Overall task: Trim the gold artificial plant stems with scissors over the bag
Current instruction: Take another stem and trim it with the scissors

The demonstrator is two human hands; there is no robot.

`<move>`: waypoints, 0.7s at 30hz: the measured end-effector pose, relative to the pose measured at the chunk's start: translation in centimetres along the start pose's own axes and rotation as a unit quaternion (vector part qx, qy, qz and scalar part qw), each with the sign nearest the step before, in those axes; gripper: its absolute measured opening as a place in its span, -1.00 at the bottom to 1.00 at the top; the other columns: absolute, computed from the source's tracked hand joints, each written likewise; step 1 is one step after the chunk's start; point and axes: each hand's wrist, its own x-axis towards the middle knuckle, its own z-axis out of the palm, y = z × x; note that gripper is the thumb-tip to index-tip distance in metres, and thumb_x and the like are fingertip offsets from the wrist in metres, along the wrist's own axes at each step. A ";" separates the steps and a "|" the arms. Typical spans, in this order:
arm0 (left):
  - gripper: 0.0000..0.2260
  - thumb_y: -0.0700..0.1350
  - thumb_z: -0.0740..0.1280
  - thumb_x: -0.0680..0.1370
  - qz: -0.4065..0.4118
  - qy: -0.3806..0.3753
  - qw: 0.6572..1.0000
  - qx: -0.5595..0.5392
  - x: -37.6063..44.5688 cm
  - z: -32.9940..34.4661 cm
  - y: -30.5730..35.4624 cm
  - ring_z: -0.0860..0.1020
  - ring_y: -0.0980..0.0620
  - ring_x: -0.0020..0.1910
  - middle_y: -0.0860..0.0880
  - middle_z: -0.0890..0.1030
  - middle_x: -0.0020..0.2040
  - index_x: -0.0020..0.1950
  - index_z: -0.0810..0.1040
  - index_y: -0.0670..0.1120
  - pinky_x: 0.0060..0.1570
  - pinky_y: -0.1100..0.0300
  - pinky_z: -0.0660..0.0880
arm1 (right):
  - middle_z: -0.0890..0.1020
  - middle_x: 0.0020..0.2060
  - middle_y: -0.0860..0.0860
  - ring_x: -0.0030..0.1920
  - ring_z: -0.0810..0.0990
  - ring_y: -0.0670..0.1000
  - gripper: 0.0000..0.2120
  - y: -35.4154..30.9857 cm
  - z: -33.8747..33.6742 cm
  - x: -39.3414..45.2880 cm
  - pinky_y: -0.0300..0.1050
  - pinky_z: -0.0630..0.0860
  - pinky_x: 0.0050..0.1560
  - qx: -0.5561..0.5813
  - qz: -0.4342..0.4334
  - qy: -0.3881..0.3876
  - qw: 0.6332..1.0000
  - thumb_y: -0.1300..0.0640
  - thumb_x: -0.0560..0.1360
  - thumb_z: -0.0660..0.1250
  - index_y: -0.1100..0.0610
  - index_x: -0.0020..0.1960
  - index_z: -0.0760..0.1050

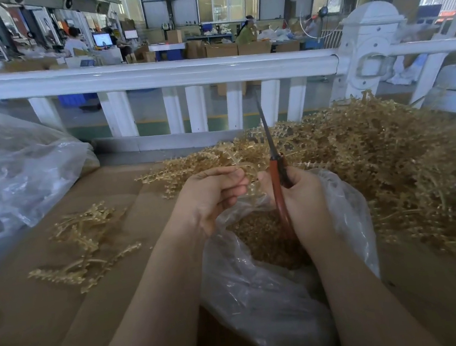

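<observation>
one stem: gold plastic artificial plant stem (237,169) pinched in left hand (215,194), above the clear plastic bag (263,296).
scissors: one red-handled pair (276,173), right hand (303,195) curled round the handles, blades upright and together.
advice: keep the cut end over the bag's mouth.
piles: two, large (390,160) right, small (86,240) left, on cardboard surface (39,322).

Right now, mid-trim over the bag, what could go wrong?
1. The left hand pinches a stem right beside the scissors held in the right hand; fingers could get nicked.
2. The bag mouth is slack and partly folded under the wrists; cuttings may land on the cardboard instead.
3. The big pile leans against the bag's right edge; untrimmed stems could slide in and mix with the offcuts.
</observation>
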 end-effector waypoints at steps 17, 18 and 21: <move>-0.97 -0.22 0.44 0.50 0.063 0.011 0.998 -0.009 0.1 -1.1 0.4 0.56 0.15 -0.36 -0.02 0.68 -0.29 -0.14 0.66 -0.17 -0.29 0.34 0.55 | 0.65 -0.36 -0.12 -0.33 0.61 -0.16 -0.77 -0.5 -0.1 -0.4 -0.18 0.56 -0.28 -0.052 -0.009 0.019 0.998 -0.12 0.49 0.46 0.02 -0.19 0.59; -0.97 -0.23 0.43 0.50 0.067 0.013 0.998 -0.015 0.1 -1.2 0.4 0.56 0.14 -0.35 -0.02 0.68 -0.29 -0.11 0.66 -0.18 -0.28 0.34 0.55 | 0.65 -0.34 -0.12 -0.30 0.61 -0.15 -0.72 -0.4 -0.1 -0.5 -0.16 0.57 -0.24 -0.102 -0.021 0.023 0.994 -0.21 0.48 0.45 0.00 -0.16 0.58; -0.95 -0.25 0.40 0.52 0.079 0.020 0.996 -0.026 0.1 -1.6 0.5 0.60 0.12 -0.30 -0.03 0.69 -0.27 -0.07 0.66 -0.20 -0.21 0.32 0.58 | 0.61 -0.24 -0.16 -0.20 0.57 -0.15 -0.58 -0.5 0.0 -0.9 -0.20 0.53 -0.19 -0.237 -0.088 0.010 0.967 -0.37 0.43 0.41 -0.01 -0.05 0.53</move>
